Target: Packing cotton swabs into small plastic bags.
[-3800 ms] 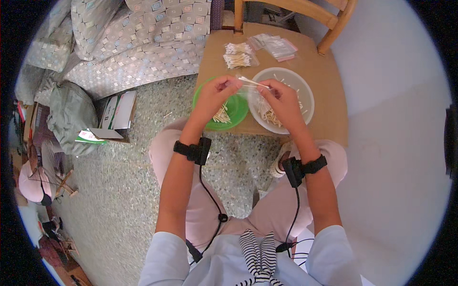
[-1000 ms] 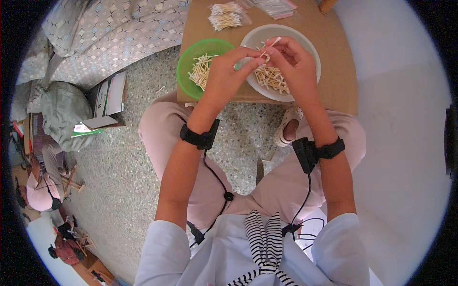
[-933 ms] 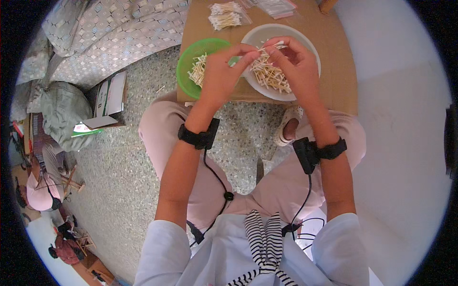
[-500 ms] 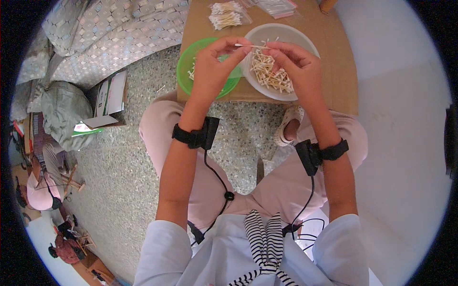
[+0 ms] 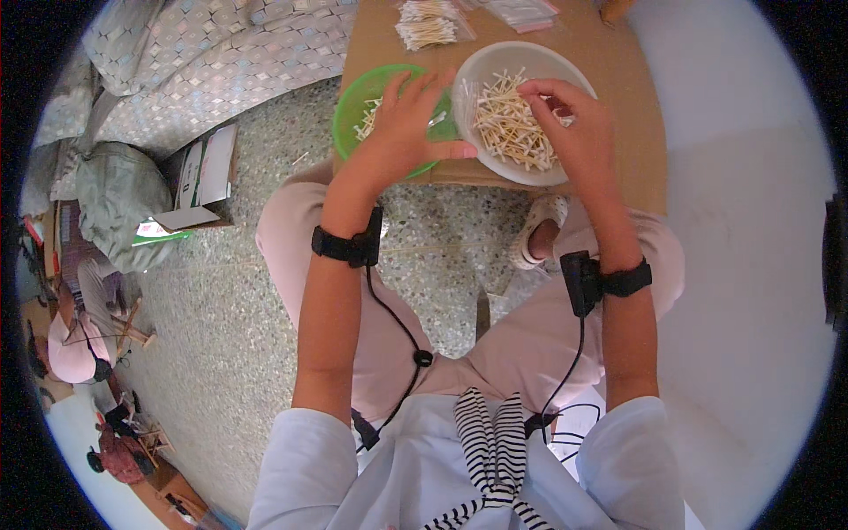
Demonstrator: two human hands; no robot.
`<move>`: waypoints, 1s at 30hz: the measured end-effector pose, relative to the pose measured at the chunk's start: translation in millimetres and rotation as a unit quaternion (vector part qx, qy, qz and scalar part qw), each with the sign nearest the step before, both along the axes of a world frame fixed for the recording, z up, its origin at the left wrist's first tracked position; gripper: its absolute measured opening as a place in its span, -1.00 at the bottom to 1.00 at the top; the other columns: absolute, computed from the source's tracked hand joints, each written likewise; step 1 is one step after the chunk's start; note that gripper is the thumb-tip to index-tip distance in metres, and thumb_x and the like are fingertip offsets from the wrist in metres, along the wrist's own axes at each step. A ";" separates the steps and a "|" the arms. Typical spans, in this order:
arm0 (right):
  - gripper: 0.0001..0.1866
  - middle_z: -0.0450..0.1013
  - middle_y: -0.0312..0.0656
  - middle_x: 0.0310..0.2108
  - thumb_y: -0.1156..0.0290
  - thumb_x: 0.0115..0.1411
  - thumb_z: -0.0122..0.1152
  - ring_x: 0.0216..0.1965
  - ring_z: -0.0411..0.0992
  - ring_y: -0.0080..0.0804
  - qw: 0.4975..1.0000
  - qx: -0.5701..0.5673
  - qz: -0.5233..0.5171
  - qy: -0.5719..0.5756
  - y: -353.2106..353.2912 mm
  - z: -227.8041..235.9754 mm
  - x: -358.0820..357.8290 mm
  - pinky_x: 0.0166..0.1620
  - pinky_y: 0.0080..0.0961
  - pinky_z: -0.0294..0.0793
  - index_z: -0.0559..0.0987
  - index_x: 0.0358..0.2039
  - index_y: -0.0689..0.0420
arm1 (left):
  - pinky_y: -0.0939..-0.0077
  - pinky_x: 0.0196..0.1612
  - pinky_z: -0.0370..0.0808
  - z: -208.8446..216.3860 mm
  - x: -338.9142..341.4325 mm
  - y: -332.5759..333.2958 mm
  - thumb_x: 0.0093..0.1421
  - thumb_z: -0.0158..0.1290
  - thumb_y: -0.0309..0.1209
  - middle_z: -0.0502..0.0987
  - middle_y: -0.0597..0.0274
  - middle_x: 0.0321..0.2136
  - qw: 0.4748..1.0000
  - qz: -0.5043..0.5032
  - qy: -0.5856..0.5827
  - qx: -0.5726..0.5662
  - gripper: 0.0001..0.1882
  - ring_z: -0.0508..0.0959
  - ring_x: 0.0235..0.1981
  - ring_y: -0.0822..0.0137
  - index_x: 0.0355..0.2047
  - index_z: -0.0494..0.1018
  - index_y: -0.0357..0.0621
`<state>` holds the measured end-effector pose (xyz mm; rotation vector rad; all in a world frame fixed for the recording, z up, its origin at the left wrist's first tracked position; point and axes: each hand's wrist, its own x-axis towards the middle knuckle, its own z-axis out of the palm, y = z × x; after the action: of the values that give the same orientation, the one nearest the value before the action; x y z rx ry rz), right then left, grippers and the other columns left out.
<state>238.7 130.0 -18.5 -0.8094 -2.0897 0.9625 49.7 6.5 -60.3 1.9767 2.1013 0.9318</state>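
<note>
A green bowl and a white bowl stand side by side. My left hand is spread open over the green bowl, its thumb stretched toward the white one. Below its fingers lie several cotton swabs, partly hidden by the hand. A white swab tip shows beside the fingers. My right hand hovers at the right side of the white bowl, fingers curled and tips close together. Whatever they might pinch is not visible. Loose cotton swabs with pale sticks heap up in the white bowl.
Both bowls rest on a brown cardboard-like tabletop. Behind them are a bundle of swabs on a clear bag and several flat plastic bags. A white wall rises at the right. An opened carton sits on the floor.
My hands have parted from the swab they held together. The left has opened and dropped lower over the green bowl; the right has shifted slightly right over the white bowl.
</note>
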 end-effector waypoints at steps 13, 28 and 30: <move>-0.81 0.55 -0.15 -0.37 0.31 0.13 0.19 -0.41 0.53 -0.34 1.000 0.005 0.014 -0.003 -9.6 -6.6 -11.0 -0.32 -0.44 0.48 0.60 -0.26 0.08 | 0.22 0.10 0.30 10.0 0.0 -5.9 0.00 0.21 -0.21 0.41 -0.05 -0.01 1.000 -0.001 -0.030 -0.006 -0.37 0.38 0.04 -0.03 0.09 0.33 -0.06; -0.80 0.56 -0.26 -0.42 0.24 0.10 0.20 -0.53 0.50 -0.33 0.996 0.029 0.065 -0.054 -19.1 -6.0 -15.4 -0.41 -0.40 0.47 0.58 -0.27 0.00 | 0.27 0.03 0.37 18.7 3.7 -5.9 0.01 0.20 -0.29 0.47 0.03 -0.06 0.999 0.006 -0.037 -0.023 -0.46 0.45 -0.02 0.03 0.04 0.37 -0.06; -0.80 0.55 -0.25 -0.41 0.24 0.10 0.20 -0.52 0.50 -0.34 0.996 0.014 0.059 -0.059 -23.9 -4.7 -19.6 -0.40 -0.40 0.47 0.58 -0.27 -0.01 | 0.30 0.04 0.37 18.0 4.4 -5.0 0.01 0.19 -0.32 0.47 0.06 -0.06 0.994 -0.021 -0.106 0.006 -0.47 0.46 -0.02 0.07 0.03 0.38 -0.07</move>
<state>219.2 106.1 -23.2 -0.7509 -2.2693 0.9661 54.1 1.6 -42.3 1.8285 1.9361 1.0963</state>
